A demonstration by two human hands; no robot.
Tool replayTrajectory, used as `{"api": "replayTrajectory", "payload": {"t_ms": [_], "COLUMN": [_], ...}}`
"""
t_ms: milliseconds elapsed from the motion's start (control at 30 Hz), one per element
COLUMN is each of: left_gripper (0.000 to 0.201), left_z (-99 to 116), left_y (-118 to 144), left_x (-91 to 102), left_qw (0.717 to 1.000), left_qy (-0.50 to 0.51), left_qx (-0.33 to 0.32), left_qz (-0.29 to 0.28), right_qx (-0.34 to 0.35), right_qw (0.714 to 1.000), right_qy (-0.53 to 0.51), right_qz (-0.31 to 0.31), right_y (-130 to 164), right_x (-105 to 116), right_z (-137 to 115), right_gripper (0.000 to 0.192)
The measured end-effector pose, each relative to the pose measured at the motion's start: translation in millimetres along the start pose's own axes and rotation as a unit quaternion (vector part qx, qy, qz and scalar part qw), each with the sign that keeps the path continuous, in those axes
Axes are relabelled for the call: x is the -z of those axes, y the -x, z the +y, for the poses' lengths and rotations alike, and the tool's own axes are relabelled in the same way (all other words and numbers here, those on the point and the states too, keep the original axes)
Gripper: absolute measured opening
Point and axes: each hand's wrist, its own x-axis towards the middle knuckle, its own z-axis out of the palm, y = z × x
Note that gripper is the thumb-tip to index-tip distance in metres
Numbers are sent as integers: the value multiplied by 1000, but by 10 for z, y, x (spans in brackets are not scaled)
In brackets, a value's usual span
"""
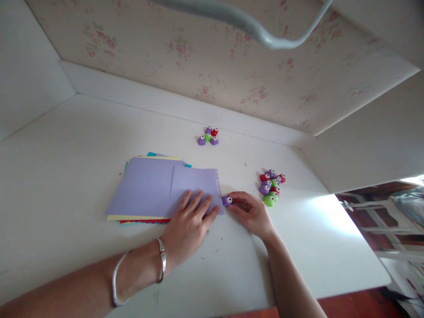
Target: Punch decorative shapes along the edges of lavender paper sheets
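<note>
A small purple one-eyed figure is pinched between the thumb and fingers of my right hand. It sits at the right edge of a smaller purple sheet, by the row of small pale marks along that edge. Flat on this sheet lies my left hand, fingers spread, with a silver bangle at the wrist. The smaller sheet overlaps a larger purple sheet. Beneath are yellow, red and teal papers, mostly covered.
Several purple, red and green one-eyed figures stand near the back wall. Another cluster of such figures is right of my right hand. A grey cable hangs above the white table. A chair stands at the right.
</note>
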Motion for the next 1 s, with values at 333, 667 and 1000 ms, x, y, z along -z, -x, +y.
{"api": "replayTrajectory", "payload": {"t_ms": [333,667,1000], "left_gripper": [40,38,34], "left_z": [5,4,15], "left_y": [-16,-28,-36], "left_x": [29,26,41], "left_qw": [1000,1000,1000], "left_qy": [4,-1,-10], "left_qx": [1,-5,-18], "left_qz": [-12,0,11], "right_qx": [-6,-3,44], "right_qw": [999,1000,998], "right_qy": [-54,-23,46], "right_qz": [0,-4,-2], "right_y": [2,8,20], "right_x": [-4,-26,-18], "right_z": [-1,-37,-48], "right_gripper": [22,23,20]}}
